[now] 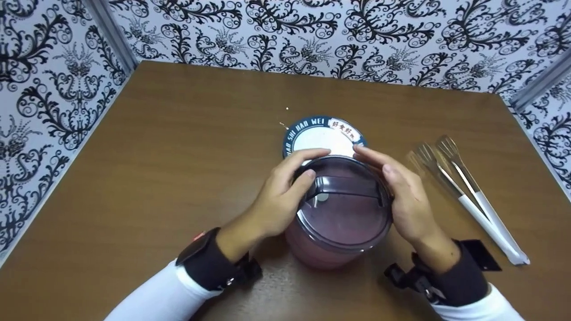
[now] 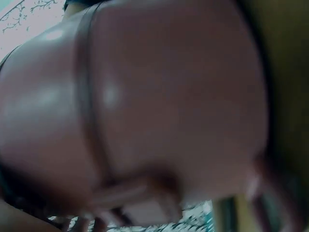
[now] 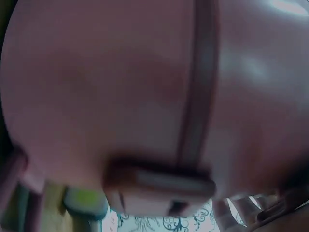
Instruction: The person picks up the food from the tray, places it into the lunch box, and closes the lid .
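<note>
A round pink food container [image 1: 323,256] stands on the table with a smoky see-through lid [image 1: 343,218] on top. A dark strap-like handle [image 1: 348,185] crosses the lid. My left hand [image 1: 285,191] holds the lid's left edge, thumb on top beside the handle and fingers along the far rim. From the other side my right hand [image 1: 403,191] holds the right edge, its fingers reaching towards the far rim. In both wrist views the container's pink wall [image 2: 183,92] fills most of the picture, with a raised tab [image 3: 159,188] on its side band.
Behind the container lies a round white disc with a dark blue lettered rim [image 1: 292,138], partly covered by the container and hands. To the right, two metal utensils with white handles [image 1: 490,227] lie together on the brown table [image 1: 178,147]. Patterned walls [image 1: 312,40] enclose it.
</note>
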`<state>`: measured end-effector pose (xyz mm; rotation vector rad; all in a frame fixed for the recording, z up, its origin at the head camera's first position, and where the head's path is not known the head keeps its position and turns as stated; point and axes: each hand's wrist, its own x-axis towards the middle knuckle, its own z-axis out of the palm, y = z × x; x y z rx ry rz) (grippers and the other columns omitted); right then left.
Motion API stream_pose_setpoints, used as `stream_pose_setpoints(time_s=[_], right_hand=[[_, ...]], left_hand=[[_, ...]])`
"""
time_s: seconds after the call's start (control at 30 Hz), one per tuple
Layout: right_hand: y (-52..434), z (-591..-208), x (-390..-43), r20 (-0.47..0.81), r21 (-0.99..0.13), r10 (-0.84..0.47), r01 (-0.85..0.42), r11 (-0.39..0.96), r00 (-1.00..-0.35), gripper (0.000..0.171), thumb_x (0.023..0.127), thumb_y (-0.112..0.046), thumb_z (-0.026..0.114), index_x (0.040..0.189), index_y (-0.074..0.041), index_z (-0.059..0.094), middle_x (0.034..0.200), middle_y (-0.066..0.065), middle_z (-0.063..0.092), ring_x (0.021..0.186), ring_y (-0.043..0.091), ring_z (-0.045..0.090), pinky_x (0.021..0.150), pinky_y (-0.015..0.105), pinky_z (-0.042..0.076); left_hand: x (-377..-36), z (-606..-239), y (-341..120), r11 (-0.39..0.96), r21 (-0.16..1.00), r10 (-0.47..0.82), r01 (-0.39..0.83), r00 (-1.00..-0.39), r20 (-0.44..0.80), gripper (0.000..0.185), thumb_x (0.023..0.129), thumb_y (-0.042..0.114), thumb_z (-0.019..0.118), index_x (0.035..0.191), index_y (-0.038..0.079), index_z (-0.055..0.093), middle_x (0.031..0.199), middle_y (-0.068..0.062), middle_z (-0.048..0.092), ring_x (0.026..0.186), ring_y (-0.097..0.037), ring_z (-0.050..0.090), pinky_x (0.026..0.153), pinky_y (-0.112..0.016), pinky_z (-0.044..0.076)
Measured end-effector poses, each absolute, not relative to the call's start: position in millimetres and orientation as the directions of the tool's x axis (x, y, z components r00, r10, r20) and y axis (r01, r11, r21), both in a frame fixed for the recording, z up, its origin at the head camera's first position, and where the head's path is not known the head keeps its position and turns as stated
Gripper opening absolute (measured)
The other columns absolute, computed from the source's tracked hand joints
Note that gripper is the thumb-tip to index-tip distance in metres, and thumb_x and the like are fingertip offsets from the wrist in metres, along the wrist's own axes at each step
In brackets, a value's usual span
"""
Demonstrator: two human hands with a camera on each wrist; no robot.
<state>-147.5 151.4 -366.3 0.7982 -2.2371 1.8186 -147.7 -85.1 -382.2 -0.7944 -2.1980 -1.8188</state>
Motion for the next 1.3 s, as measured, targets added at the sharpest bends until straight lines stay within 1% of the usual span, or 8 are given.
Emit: stream_pose_setpoints(time_s=[0.17, 0.3, 0.4, 0.53, 0.67, 0.8, 1.07, 1.3], right_hand=[[153, -370, -142, 0.456, -0.871, -0.31, -0.49, 0.037, -0.834, 0.046, 0.105, -0.004, 0.025, 0.135, 0.007, 0.058, 0.139, 0.017, 0.061, 0.134, 0.022, 0.054, 0.113, 0.025, 0.039], [151, -374, -141, 0.468, -0.878, -0.274, -0.477, -0.037, -0.84, 0.048, 0.098, 0.005, 0.025, 0.129, 0.012, 0.061, 0.135, 0.018, 0.064, 0.134, 0.024, 0.055, 0.114, 0.028, 0.039], [148, -379, -140, 0.462, -0.885, -0.248, -0.46, -0.069, -0.851, 0.048, 0.093, 0.008, 0.026, 0.125, 0.015, 0.062, 0.134, 0.016, 0.065, 0.134, 0.024, 0.055, 0.116, 0.028, 0.036], [142, -384, -138, 0.392, -0.92, -0.234, -0.382, -0.086, -0.89, 0.049, 0.091, 0.007, 0.027, 0.124, 0.015, 0.063, 0.138, 0.016, 0.062, 0.138, 0.024, 0.051, 0.118, 0.028, 0.033], [140, -384, -136, 0.346, -0.938, -0.227, -0.33, -0.105, -0.91, 0.05, 0.091, 0.006, 0.026, 0.123, 0.016, 0.062, 0.142, 0.018, 0.059, 0.141, 0.026, 0.047, 0.12, 0.029, 0.031], [143, -384, -138, 0.356, -0.934, -0.221, -0.337, -0.12, -0.908, 0.048, 0.091, 0.007, 0.027, 0.121, 0.016, 0.063, 0.142, 0.018, 0.059, 0.142, 0.026, 0.047, 0.118, 0.028, 0.033], [148, -383, -143, 0.349, -0.935, -0.228, -0.32, -0.153, -0.909, 0.042, 0.096, 0.007, 0.029, 0.111, 0.018, 0.066, 0.141, 0.016, 0.06, 0.139, 0.027, 0.049, 0.112, 0.027, 0.04], [143, -383, -150, 0.368, -0.93, -0.231, -0.352, -0.11, -0.901, 0.039, 0.096, 0.008, 0.032, 0.105, 0.014, 0.07, 0.138, 0.017, 0.062, 0.137, 0.026, 0.051, 0.113, 0.026, 0.037]], left_hand=[[-149, -394, -78, -0.054, 0.842, 0.279, 0.536, -0.802, 0.529, 0.038, 0.101, 0.007, 0.044, 0.134, 0.004, 0.062, 0.139, -0.008, 0.062, 0.134, -0.014, 0.053, 0.117, -0.035, 0.036], [-146, -398, -77, -0.128, 0.844, 0.248, 0.521, -0.807, 0.536, 0.038, 0.099, 0.005, 0.043, 0.129, 0.002, 0.066, 0.141, -0.011, 0.061, 0.137, -0.017, 0.051, 0.12, -0.036, 0.033], [-144, -401, -79, -0.163, 0.852, 0.234, 0.497, -0.819, 0.523, 0.038, 0.098, 0.005, 0.042, 0.126, 0.002, 0.068, 0.142, -0.01, 0.06, 0.139, -0.019, 0.05, 0.121, -0.037, 0.03], [-141, -406, -80, -0.169, 0.868, 0.236, 0.467, -0.836, 0.496, 0.041, 0.098, 0.006, 0.038, 0.124, 0.005, 0.07, 0.145, -0.007, 0.058, 0.141, -0.019, 0.047, 0.122, -0.036, 0.028], [-142, -404, -79, -0.161, 0.874, 0.256, 0.459, -0.836, 0.486, 0.043, 0.097, 0.006, 0.036, 0.123, 0.006, 0.071, 0.146, -0.004, 0.056, 0.143, -0.019, 0.045, 0.122, -0.035, 0.027], [-144, -401, -78, -0.156, 0.873, 0.274, 0.462, -0.829, 0.488, 0.042, 0.098, 0.007, 0.036, 0.12, 0.007, 0.072, 0.145, -0.002, 0.057, 0.142, -0.019, 0.045, 0.121, -0.035, 0.028], [-150, -400, -75, -0.176, 0.866, 0.27, 0.468, -0.823, 0.499, 0.04, 0.097, 0.007, 0.036, 0.109, 0.004, 0.074, 0.142, -0.005, 0.059, 0.14, -0.022, 0.047, 0.119, -0.036, 0.03], [-151, -404, -80, -0.175, 0.863, 0.226, 0.475, -0.833, 0.505, 0.04, 0.097, 0.006, 0.035, 0.105, 0.005, 0.074, 0.141, -0.006, 0.06, 0.139, -0.023, 0.047, 0.119, -0.036, 0.029]])
